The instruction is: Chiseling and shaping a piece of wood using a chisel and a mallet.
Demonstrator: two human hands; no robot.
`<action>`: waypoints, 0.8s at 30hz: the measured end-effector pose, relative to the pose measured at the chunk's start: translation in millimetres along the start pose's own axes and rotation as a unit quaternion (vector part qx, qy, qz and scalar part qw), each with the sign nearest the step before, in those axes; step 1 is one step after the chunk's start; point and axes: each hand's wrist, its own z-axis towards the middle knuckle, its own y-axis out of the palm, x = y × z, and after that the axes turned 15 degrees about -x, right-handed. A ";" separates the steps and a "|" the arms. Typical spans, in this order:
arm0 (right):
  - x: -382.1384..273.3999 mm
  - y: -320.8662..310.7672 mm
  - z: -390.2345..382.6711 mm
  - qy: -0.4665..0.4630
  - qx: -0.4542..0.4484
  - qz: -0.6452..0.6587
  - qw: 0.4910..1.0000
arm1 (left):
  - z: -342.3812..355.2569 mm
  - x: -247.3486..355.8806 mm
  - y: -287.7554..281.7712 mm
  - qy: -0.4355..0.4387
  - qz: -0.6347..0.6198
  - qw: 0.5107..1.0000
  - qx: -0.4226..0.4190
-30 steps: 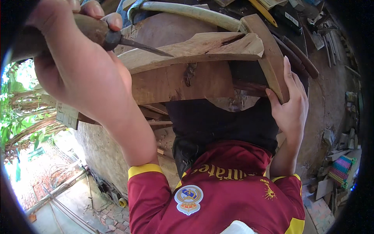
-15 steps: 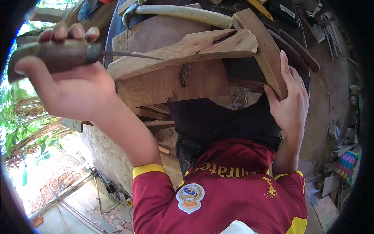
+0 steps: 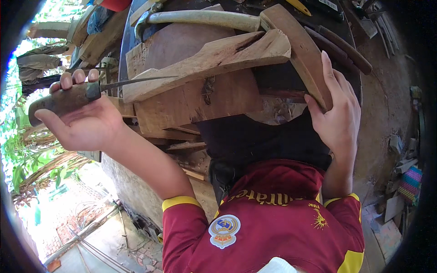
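Raised at the left, my left hand (image 3: 93,123) is closed round the thick handle of a wooden-handled tool with a long, thin, tapering blade (image 3: 61,101). Its blade points right, and the tip overlaps a rough, curved piece of wood (image 3: 205,61) in view; I cannot tell if they touch. At the right, my right hand (image 3: 339,107) grips the near end of a smooth, angled wooden piece (image 3: 298,48), thumb on one side and fingers along the other. The far part of that piece adjoins the curved wood's right end. A flat brown board (image 3: 236,98) lies beneath.
An adze-like tool with a pale curved handle (image 3: 205,19) lies across the far side of the dark bench. Dark wooden handles (image 3: 339,48) rest at the right, near a yellow-handled item (image 3: 299,6). Scrap wood (image 3: 184,136) sits below the board.
My left hand and its tool have come down, nearer to the curved wood. My right hand keeps its hold on the angled piece. The whole view has shifted slightly.
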 end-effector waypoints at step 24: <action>0.8 3.2 0.0 -0.017 0.014 -0.028 0.999 | -3.0 14.1 61.0 0.053 0.131 0.986 -0.086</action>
